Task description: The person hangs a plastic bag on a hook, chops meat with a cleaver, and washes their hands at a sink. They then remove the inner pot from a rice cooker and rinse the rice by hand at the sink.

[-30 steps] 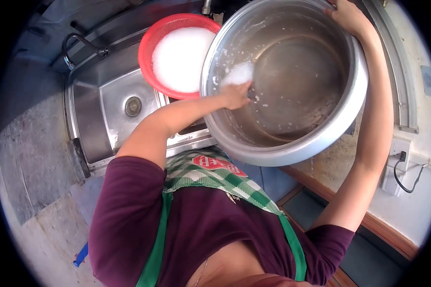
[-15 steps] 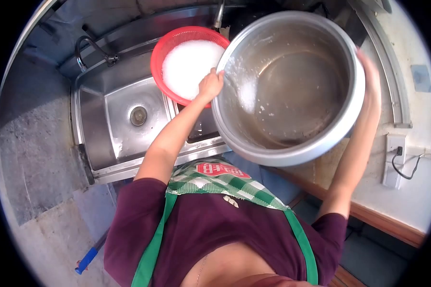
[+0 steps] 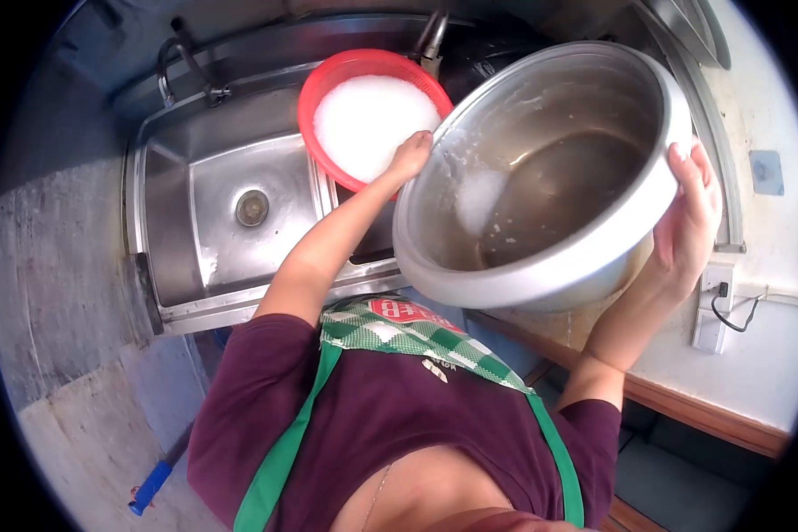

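Observation:
A large round metal pot is held tilted toward the left, its mouth facing me. A small white clump and a few white specks lie on its inner wall and bottom. My left hand is closed on the pot's left rim, its fingers partly hidden. My right hand grips the right rim, thumb over the edge. Just left of the pot sits a red plastic colander with a fine white mass in it, too bright to make out. My left hand is close to its edge.
A steel sink basin with a drain is at the left, a curved faucet behind it. Another faucet stands behind the colander. A wood-edged counter and a wall socket are at the right.
The pot has tipped further, its right side raised and more of its outer side showing. My right hand has shifted its hold, with the thumb now over the rim. The view has moved slightly.

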The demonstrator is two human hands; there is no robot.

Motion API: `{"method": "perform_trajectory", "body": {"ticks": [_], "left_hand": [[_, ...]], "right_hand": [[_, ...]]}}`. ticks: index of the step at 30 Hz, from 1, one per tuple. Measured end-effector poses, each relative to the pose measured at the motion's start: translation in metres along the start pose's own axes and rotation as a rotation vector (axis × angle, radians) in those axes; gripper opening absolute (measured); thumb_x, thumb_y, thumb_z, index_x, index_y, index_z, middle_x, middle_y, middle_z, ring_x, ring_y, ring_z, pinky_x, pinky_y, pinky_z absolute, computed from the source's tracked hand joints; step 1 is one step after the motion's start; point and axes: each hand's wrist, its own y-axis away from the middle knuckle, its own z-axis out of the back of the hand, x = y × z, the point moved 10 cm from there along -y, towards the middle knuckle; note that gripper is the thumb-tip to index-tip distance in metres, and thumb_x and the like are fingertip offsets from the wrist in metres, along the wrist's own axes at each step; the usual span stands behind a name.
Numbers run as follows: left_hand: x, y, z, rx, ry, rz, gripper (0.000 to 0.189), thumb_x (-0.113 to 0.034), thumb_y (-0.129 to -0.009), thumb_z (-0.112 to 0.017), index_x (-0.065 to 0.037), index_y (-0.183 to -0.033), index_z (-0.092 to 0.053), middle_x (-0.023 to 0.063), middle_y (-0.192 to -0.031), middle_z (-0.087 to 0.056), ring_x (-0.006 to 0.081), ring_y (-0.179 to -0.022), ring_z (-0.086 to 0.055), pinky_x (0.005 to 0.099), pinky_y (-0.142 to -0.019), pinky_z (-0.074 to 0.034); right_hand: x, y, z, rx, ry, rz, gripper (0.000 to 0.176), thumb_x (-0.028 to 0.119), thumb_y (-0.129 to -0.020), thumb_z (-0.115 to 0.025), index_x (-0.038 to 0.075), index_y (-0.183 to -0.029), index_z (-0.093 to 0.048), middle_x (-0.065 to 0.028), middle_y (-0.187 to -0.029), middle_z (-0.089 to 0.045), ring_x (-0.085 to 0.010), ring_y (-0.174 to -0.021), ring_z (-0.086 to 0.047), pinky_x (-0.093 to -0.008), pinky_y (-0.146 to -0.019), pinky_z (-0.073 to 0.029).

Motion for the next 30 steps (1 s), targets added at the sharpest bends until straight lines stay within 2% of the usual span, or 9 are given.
{"method": "perform_trajectory", "body": {"ticks": [2,4,10,11,14,17,20,23,30], "left_hand": [[0.016,-0.013,-0.011,0.039,0.115,0.005,0.044,-0.036,-0.088,-0.036,-0.004,-0.116,-0.05,0.0191,-0.114,-0.053,0.0302,-0.108,-0.049,0.033,-0.091,-0.036],[0.029,-0.024,-0.021,0.049,0.22,0.018,0.041,-0.033,-0.089,-0.036,-0.004,-0.114,-0.052,0.0148,-0.103,-0.059,0.0234,-0.096,-0.055,0.0302,-0.087,-0.039],[0.044,-0.04,-0.029,0.115,0.649,0.096,0.035,-0.021,-0.087,-0.038,0.001,-0.105,-0.058,0.0113,-0.092,-0.061,0.0174,-0.083,-0.057,0.0279,-0.078,-0.043],[0.055,-0.047,-0.035,0.1,0.87,0.088,0.033,-0.015,-0.084,-0.037,0.003,-0.103,-0.058,0.0128,-0.093,-0.061,0.0189,-0.083,-0.058,0.0291,-0.076,-0.045],[0.048,-0.028,-0.013,0.051,0.871,0.196,0.033,-0.016,-0.085,-0.035,0.002,-0.101,-0.058,0.0145,-0.092,-0.06,0.0215,-0.082,-0.058,0.0318,-0.074,-0.046],[0.055,-0.027,-0.027,0.09,1.187,0.373,0.032,-0.019,-0.086,-0.039,0.002,-0.099,-0.059,0.0152,-0.09,-0.059,0.0242,-0.078,-0.058,0.0338,-0.072,-0.046],[0.036,-0.018,-0.014,0.013,1.018,0.363,0.032,-0.022,-0.085,-0.043,0.003,-0.097,-0.058,0.0154,-0.088,-0.059,0.0241,-0.074,-0.058,0.0351,-0.07,-0.047],[0.055,-0.031,-0.027,0.019,1.092,0.415,0.033,-0.024,-0.084,-0.047,0.004,-0.096,-0.058,0.0151,-0.086,-0.059,0.0237,-0.072,-0.058,0.0358,-0.068,-0.047],[0.031,-0.016,-0.004,0.002,0.842,0.255,0.03,-0.026,-0.085,-0.049,0.002,-0.094,-0.058,0.0126,-0.081,-0.06,0.0201,-0.068,-0.057,0.0316,-0.065,-0.046]], "right_hand": [[0.007,-0.007,-0.031,0.051,0.11,-0.015,0.018,0.009,-0.078,-0.06,-0.003,-0.091,-0.055,-0.0067,-0.078,-0.06,-0.0084,-0.061,-0.056,-0.0183,-0.054,-0.044],[0.016,-0.008,-0.077,0.119,0.179,-0.004,0.02,0.011,-0.077,-0.061,-0.003,-0.09,-0.055,-0.0056,-0.071,-0.059,-0.0072,-0.051,-0.053,-0.0165,-0.043,-0.04],[0.01,-0.02,-0.181,0.366,0.35,-0.045,0.018,0.013,-0.078,-0.059,-0.003,-0.086,-0.055,-0.0044,-0.067,-0.057,-0.0072,-0.051,-0.051,-0.0176,-0.051,-0.041],[0.005,-0.023,-0.193,0.4,0.376,-0.053,0.018,0.014,-0.08,-0.058,-0.002,-0.087,-0.055,-0.003,-0.066,-0.056,-0.0063,-0.051,-0.05,-0.0173,-0.051,-0.04],[-0.005,-0.035,-0.217,0.458,0.416,-0.045,0.017,0.015,-0.082,-0.057,-0.001,-0.086,-0.055,-0.0019,-0.065,-0.055,-0.0055,-0.051,-0.048,-0.0166,-0.052,-0.039],[-0.011,-0.05,-0.227,0.482,0.432,-0.062,0.016,0.015,-0.082,-0.056,-0.001,-0.085,-0.055,-0.002,-0.062,-0.055,-0.0059,-0.05,-0.048,-0.0166,-0.052,-0.039],[-0.01,-0.063,-0.223,0.447,0.409,-0.055,0.016,0.014,-0.083,-0.055,-0.002,-0.085,-0.055,-0.0025,-0.062,-0.055,-0.006,-0.049,-0.049,-0.0167,-0.051,-0.04],[-0.009,-0.06,-0.223,0.454,0.458,-0.034,0.017,0.015,-0.083,-0.055,-0.002,-0.087,-0.055,-0.0031,-0.063,-0.055,-0.006,-0.049,-0.049,-0.0164,-0.05,-0.04],[-0.012,-0.052,-0.223,0.46,0.395,-0.052,0.018,0.012,-0.078,-0.059,-0.004,-0.085,-0.055,-0.0054,-0.066,-0.058,-0.0075,-0.05,-0.051,-0.0176,-0.049,-0.041]]}}
